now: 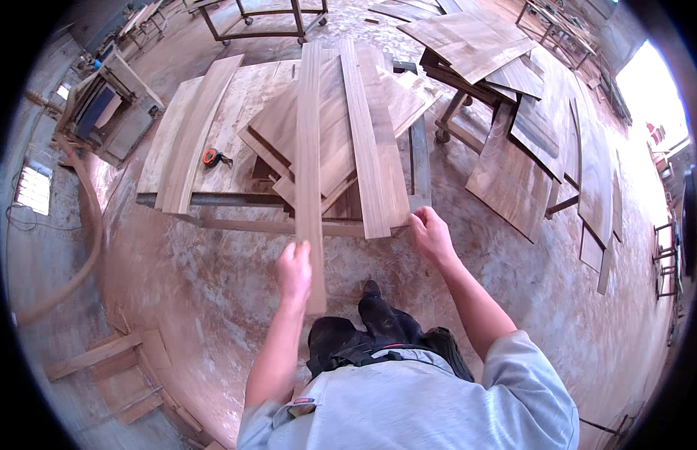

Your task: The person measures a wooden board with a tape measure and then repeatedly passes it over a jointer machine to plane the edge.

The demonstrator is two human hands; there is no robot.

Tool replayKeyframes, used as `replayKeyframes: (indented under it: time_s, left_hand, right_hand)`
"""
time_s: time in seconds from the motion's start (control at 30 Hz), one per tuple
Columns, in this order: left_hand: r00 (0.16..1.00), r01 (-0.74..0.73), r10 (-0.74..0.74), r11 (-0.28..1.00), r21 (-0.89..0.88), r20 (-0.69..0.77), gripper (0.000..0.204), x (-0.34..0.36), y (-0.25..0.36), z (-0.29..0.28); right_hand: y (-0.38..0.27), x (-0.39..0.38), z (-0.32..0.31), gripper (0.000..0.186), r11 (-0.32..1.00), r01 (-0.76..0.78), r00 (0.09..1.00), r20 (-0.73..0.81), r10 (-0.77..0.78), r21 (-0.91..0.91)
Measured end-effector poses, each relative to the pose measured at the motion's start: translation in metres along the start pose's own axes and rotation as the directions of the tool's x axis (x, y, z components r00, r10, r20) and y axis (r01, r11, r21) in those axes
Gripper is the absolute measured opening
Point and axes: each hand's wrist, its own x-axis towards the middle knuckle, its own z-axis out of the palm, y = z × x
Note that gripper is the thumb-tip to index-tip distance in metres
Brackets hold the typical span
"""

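Observation:
My left hand point(294, 271) is closed on the edge of a long, narrow wooden board point(308, 157), whose near end sticks out past the table toward me. My right hand point(431, 234) is closed at the near right corner of a wider wooden board point(393, 176), its fingertips partly hidden. Between them a second narrow board point(365, 142) lies lengthwise on the wider one. Under these boards sits a skewed pile of wood panels point(277, 124). An orange and black tape measure point(211, 157) rests on the worktable point(239, 97), left of the pile.
Another long board point(202, 135) lies along the table's left part. At the right, a wheeled cart point(464, 127) bears stacked panels point(476, 45), and more panels point(506, 180) lean below. A machine point(112, 105) with a hose point(89, 247) stands left; wooden frame pieces point(131, 367) lie on the floor.

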Motion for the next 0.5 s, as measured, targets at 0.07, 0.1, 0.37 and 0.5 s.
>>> replayKeyframes:
  time_s: [0.07,0.1,0.37,0.5]
  left_hand:
    - [0.994,-0.112,0.112,0.994,0.012,0.010,0.032,0.036,0.009,0.038]
    - [0.990,-0.143,0.143,0.990,-0.014,0.001,0.038,0.050,0.019,0.058]
    - [0.927,-0.131,0.072,0.982,0.139,0.367,0.063,0.085,0.028,0.102]
    - [0.870,-0.183,0.129,0.981,0.070,0.476,0.072,0.067,0.002,0.088]
  right_hand:
    - [0.005,0.023,0.013,0.035,0.994,0.016,0.999,-0.048,-0.022,-0.106]
    - [0.003,0.033,0.017,0.039,0.990,-0.017,0.998,-0.057,0.009,-0.139]
    - [0.021,0.056,0.048,0.054,0.960,-0.239,0.970,-0.013,0.243,0.143]
    - [0.009,0.056,0.050,0.057,0.970,-0.200,0.975,-0.066,0.211,0.141]
